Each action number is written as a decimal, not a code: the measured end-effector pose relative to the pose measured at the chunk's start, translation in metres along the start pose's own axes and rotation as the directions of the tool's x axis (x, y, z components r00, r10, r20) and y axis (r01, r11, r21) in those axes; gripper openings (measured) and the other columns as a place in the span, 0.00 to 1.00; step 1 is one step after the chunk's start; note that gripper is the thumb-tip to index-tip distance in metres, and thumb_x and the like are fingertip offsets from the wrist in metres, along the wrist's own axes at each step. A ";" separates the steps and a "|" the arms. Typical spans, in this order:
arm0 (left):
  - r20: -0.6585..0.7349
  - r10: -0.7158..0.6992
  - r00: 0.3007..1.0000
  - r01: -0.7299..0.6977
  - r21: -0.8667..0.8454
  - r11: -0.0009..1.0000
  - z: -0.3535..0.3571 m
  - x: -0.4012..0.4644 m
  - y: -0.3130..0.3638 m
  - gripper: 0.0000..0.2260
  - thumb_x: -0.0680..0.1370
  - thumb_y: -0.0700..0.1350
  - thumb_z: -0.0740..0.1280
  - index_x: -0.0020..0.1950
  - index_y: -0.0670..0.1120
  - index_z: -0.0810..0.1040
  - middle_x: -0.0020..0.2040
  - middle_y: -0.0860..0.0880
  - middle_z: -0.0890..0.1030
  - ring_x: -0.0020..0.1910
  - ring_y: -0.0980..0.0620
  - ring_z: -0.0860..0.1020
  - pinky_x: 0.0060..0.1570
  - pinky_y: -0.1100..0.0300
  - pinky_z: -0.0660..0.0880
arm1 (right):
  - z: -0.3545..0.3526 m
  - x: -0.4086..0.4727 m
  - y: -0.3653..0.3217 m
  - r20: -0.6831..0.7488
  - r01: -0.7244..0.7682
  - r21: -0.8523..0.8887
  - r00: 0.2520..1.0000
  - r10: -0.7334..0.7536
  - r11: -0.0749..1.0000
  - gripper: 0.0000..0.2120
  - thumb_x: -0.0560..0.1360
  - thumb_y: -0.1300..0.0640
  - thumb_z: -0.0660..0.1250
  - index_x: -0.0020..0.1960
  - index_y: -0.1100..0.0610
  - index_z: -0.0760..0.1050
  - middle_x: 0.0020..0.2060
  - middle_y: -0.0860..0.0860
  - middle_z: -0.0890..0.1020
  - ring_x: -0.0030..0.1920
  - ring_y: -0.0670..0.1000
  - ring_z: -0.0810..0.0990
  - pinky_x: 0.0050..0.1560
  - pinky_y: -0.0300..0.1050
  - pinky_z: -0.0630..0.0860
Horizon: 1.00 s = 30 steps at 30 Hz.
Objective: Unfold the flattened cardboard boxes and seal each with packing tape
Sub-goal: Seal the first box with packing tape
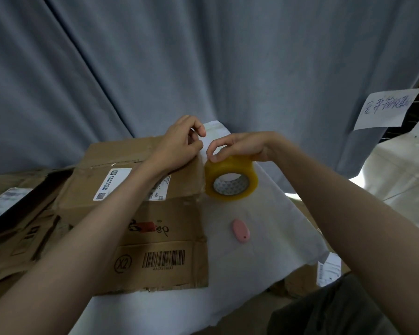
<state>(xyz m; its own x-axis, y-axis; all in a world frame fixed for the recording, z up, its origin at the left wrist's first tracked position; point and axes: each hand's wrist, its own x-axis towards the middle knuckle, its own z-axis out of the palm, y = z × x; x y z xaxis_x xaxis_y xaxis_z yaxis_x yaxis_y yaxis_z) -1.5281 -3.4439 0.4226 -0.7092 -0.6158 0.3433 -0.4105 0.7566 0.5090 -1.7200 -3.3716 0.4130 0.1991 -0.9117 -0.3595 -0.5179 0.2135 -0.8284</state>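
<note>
At the centre of your view you have a white cloth [252, 238] spread over the work surface; on it lies a small pink oval object [240, 231], flat, apart from everything else on the cloth; behind, from 9 o'clock across 12 to 3, a grey-blue curtain [203, 56] hangs in long folds; at 2 o'clock a white paper note [387, 108] with handwriting is fixed against it, the writing too blurred to read; at 3 o'clock sits something draped in pale fabric [402, 170]; at 5 o'clock a dark garment [329, 313] fills the corner.

Yellowish tape roll [231, 178] upright beside brown cardboard box [140, 189]
</note>
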 end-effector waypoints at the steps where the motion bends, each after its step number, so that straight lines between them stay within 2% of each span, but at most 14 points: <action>1: -0.001 -0.003 1.000 0.003 0.010 1.000 0.001 0.000 -0.001 0.07 0.75 0.36 0.66 0.50 0.47 0.75 0.49 0.48 0.76 0.43 0.54 0.75 0.42 0.64 0.71 | -0.001 -0.002 0.000 0.000 0.003 0.030 1.000 -0.003 1.000 0.07 0.77 0.50 0.70 0.55 0.46 0.81 0.61 0.52 0.79 0.61 0.54 0.78 0.63 0.49 0.77; 4: 0.013 0.005 1.000 -0.006 0.045 0.999 0.002 0.000 -0.001 0.07 0.73 0.39 0.68 0.50 0.46 0.75 0.48 0.47 0.76 0.45 0.50 0.75 0.44 0.58 0.72 | -0.002 -0.003 -0.007 -0.032 -0.011 0.014 0.999 0.011 1.000 0.05 0.76 0.51 0.71 0.52 0.46 0.82 0.58 0.52 0.79 0.59 0.54 0.78 0.62 0.48 0.77; 6: 0.040 0.024 0.999 -0.027 0.083 0.996 0.001 -0.001 0.000 0.08 0.71 0.44 0.68 0.49 0.47 0.75 0.47 0.48 0.75 0.47 0.49 0.72 0.46 0.57 0.70 | -0.002 -0.001 -0.013 -0.084 -0.041 -0.101 0.996 0.033 0.994 0.05 0.76 0.52 0.71 0.50 0.45 0.83 0.55 0.49 0.79 0.58 0.52 0.77 0.61 0.46 0.76; 8: 0.074 0.022 0.997 -0.030 0.111 0.993 0.000 -0.001 0.002 0.10 0.69 0.46 0.67 0.49 0.47 0.74 0.48 0.48 0.75 0.49 0.49 0.70 0.47 0.59 0.67 | -0.002 -0.002 -0.012 -0.143 -0.097 -0.276 0.988 0.059 0.956 0.07 0.77 0.55 0.69 0.52 0.49 0.83 0.49 0.44 0.79 0.52 0.47 0.76 0.51 0.37 0.73; 10: 0.104 0.013 0.995 -0.025 0.120 0.992 0.000 -0.001 0.004 0.10 0.69 0.44 0.68 0.49 0.47 0.74 0.49 0.49 0.74 0.51 0.48 0.69 0.47 0.60 0.66 | -0.004 -0.006 0.000 -0.237 -0.157 -0.373 0.969 0.070 0.914 0.06 0.77 0.56 0.69 0.52 0.50 0.83 0.43 0.41 0.78 0.47 0.46 0.75 0.42 0.36 0.69; 13: 0.137 -0.021 0.990 0.003 0.132 0.991 0.000 0.000 0.006 0.12 0.70 0.39 0.70 0.51 0.48 0.75 0.49 0.53 0.71 0.53 0.48 0.67 0.46 0.61 0.64 | -0.011 -0.019 0.016 -0.376 -0.142 -0.265 0.926 0.033 0.954 0.06 0.76 0.54 0.70 0.51 0.51 0.83 0.40 0.42 0.76 0.43 0.46 0.74 0.38 0.37 0.68; 16: 0.203 -0.063 0.977 0.019 0.210 0.978 -0.001 0.003 0.014 0.15 0.70 0.38 0.69 0.54 0.51 0.74 0.50 0.56 0.68 0.55 0.50 0.64 0.47 0.59 0.62 | -0.010 -0.030 0.018 -0.444 -0.050 -0.127 0.896 -0.012 0.991 0.08 0.77 0.52 0.70 0.54 0.53 0.82 0.44 0.45 0.77 0.43 0.46 0.75 0.39 0.37 0.71; 20: 0.294 -0.146 0.945 0.019 0.394 0.919 -0.001 0.012 0.027 0.21 0.70 0.38 0.68 0.59 0.56 0.72 0.60 0.52 0.68 0.59 0.50 0.62 0.55 0.56 0.64 | 0.004 -0.042 0.014 -0.515 0.084 0.056 0.856 -0.043 0.995 0.09 0.79 0.50 0.67 0.57 0.51 0.80 0.47 0.45 0.77 0.48 0.49 0.76 0.46 0.39 0.74; 22: 0.309 -0.158 0.938 0.013 0.424 0.905 -0.002 0.010 0.030 0.23 0.71 0.42 0.71 0.63 0.57 0.72 0.63 0.52 0.67 0.61 0.50 0.62 0.55 0.57 0.64 | 0.014 -0.052 0.013 -0.509 0.136 0.118 0.859 -0.057 0.984 0.08 0.81 0.53 0.64 0.58 0.51 0.79 0.49 0.46 0.77 0.49 0.48 0.75 0.48 0.40 0.74; 24: 0.330 -0.160 0.930 0.013 0.407 0.913 -0.007 0.005 0.030 0.27 0.70 0.52 0.76 0.67 0.58 0.71 0.61 0.54 0.65 0.63 0.51 0.61 0.55 0.57 0.62 | 0.024 -0.060 0.015 -0.516 0.176 0.142 0.853 -0.079 0.974 0.08 0.82 0.54 0.63 0.58 0.50 0.78 0.49 0.48 0.77 0.50 0.51 0.76 0.51 0.44 0.75; 26: 0.331 -0.148 0.932 0.027 0.346 0.938 -0.014 -0.001 0.029 0.31 0.69 0.60 0.76 0.69 0.57 0.71 0.58 0.55 0.66 0.64 0.51 0.63 0.59 0.56 0.64 | 0.035 -0.068 0.016 -0.524 0.221 0.168 0.845 -0.103 0.961 0.07 0.81 0.53 0.63 0.58 0.50 0.77 0.47 0.51 0.77 0.49 0.53 0.77 0.51 0.47 0.76; 28: 0.249 -0.089 0.964 0.025 0.248 0.968 -0.019 -0.004 0.030 0.27 0.69 0.65 0.74 0.66 0.58 0.76 0.57 0.56 0.71 0.65 0.50 0.67 0.64 0.53 0.67 | 0.044 -0.073 0.016 -0.536 0.257 0.179 0.835 -0.125 0.950 0.06 0.81 0.52 0.64 0.57 0.48 0.77 0.45 0.53 0.77 0.48 0.52 0.77 0.48 0.47 0.76; 30: 0.112 -0.043 0.993 0.024 0.162 0.987 -0.020 -0.008 0.039 0.21 0.69 0.67 0.72 0.57 0.59 0.82 0.53 0.59 0.77 0.61 0.52 0.72 0.62 0.53 0.70 | 0.051 -0.077 0.014 -0.564 0.280 0.157 0.812 -0.147 0.947 0.05 0.81 0.51 0.64 0.56 0.47 0.77 0.42 0.53 0.76 0.45 0.50 0.76 0.46 0.44 0.74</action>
<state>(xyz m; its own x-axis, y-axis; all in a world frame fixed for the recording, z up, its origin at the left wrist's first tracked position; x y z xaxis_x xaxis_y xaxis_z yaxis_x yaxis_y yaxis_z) -1.5269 -3.4141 0.4550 -0.7510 -0.6188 0.2304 -0.5147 0.7672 0.3828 -1.7000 -3.2805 0.4067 -0.2315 -0.9702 0.0721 -0.3041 0.0018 -0.9526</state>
